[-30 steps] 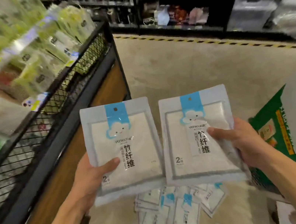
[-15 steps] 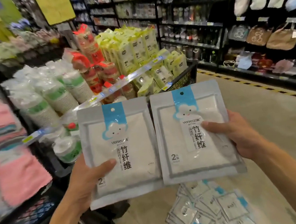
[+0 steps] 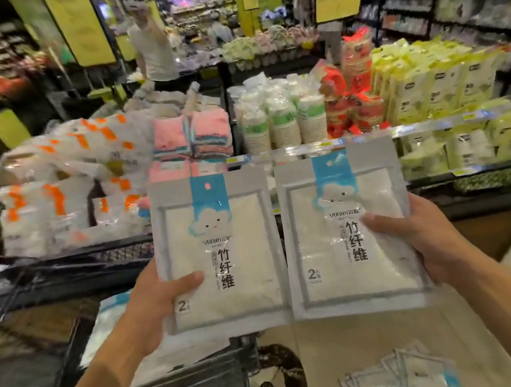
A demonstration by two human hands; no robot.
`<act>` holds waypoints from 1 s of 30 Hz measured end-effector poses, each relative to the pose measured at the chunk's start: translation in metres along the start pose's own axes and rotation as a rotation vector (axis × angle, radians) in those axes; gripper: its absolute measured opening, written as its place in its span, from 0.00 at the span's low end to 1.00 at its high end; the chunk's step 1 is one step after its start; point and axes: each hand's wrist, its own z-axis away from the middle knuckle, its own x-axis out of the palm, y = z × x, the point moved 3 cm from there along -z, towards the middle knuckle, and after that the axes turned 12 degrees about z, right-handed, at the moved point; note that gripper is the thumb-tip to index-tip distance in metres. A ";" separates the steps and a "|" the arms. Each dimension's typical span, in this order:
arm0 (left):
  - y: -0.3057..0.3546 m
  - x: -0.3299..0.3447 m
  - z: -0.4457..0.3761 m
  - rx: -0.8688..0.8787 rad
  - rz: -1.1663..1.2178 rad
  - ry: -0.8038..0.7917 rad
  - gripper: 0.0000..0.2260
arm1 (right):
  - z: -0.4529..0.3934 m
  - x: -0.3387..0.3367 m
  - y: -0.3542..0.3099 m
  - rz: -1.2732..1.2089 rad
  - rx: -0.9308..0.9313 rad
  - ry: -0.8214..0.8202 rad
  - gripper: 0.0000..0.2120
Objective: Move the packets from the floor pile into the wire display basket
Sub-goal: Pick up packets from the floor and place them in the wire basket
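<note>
1. Now, head view, change: the outlook has swung up from the floor and along the display; a second ago the basket's mesh side ran along the left, half a second ago its corner stood ahead, and the stocked tiers now fill the space beyond both hands. The two packets have kept the same side-by-side hold throughout. Judgement: the carry is nearly done, and only placing remains.

2. Left hand: thumb curled over the front of the left packet, gripping its lower left edge; the fingers behind are hidden.

3. Right hand: thumb across the front of the right packet, gripping its right edge; the fingers behind are hidden.

4. Packets: upright, faces to the camera, inner edges touching or just overlapping; which, cannot be told.

5. Floor pile: below the right forearm, well apart from the hands; cut off by the lower frame edge, so the count left is unknown.

6. Wire display basket: beyond and left of the left hand; the mesh is blurred.

7. Hidden or unclear: the packets cover the basket space directly ahead, so a free spot cannot be judged. A pale sheet-like item below the left hand is too blurred to name. Paper cup stacks and pink cloths lie beyond both hands.
</note>
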 end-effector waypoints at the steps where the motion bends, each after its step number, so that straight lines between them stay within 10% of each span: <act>1: 0.003 -0.015 0.012 0.007 0.005 0.023 0.50 | -0.001 0.017 -0.001 0.011 -0.002 -0.041 0.21; 17: 0.024 -0.303 0.155 -0.021 0.141 0.368 0.19 | 0.029 0.332 0.022 0.077 0.043 -0.427 0.19; 23: 0.019 -0.363 0.150 -0.032 0.187 0.378 0.43 | 0.022 0.395 0.045 0.071 0.110 -0.419 0.19; 30: 0.003 -0.398 0.100 -0.098 0.158 0.449 0.18 | -0.029 0.432 0.077 0.085 0.174 -0.396 0.22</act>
